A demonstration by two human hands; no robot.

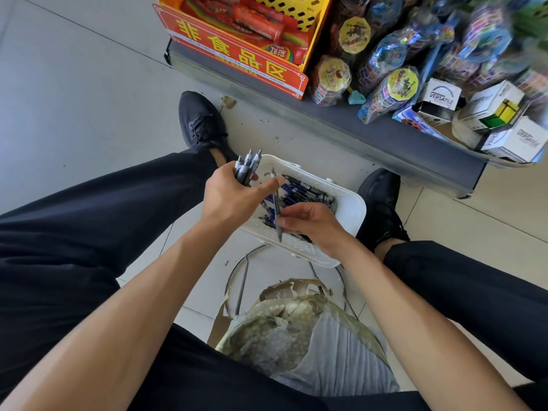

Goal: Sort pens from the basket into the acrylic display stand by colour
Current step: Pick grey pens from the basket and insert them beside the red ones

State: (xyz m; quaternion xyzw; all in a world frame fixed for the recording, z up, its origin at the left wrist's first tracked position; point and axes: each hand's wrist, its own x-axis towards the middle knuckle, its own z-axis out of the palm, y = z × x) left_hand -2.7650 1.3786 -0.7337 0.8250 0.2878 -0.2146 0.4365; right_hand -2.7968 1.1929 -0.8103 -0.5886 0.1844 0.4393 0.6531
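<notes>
Over the basket [350, 212]: pens gathered, none sorted; stand not in view.
Left hand [228, 194] grips a pen bunch [247, 166]; right hand [314, 223] pinches one pen [277, 209].

I see a white basket [350, 212] with a perforated pattern of fine slots on its near wall. The pens in the basket [299, 191] are dark blue and black, some with white label bands. The bundle of pens [247, 166] in my left hand [228, 197] is grey and dark navy. The single pen [277, 209] at my right hand [314, 223] is grey with a dark grip. Trousers [89, 221] and shoes [201, 123] are black. Far, the sign [234, 51] is orange-red with yellow characters; the crate [299, 10] behind it is yellow with dark holes. Far right, the boxes [441, 94] are white and black. The floor [74, 84] is pale grey tile.
</notes>
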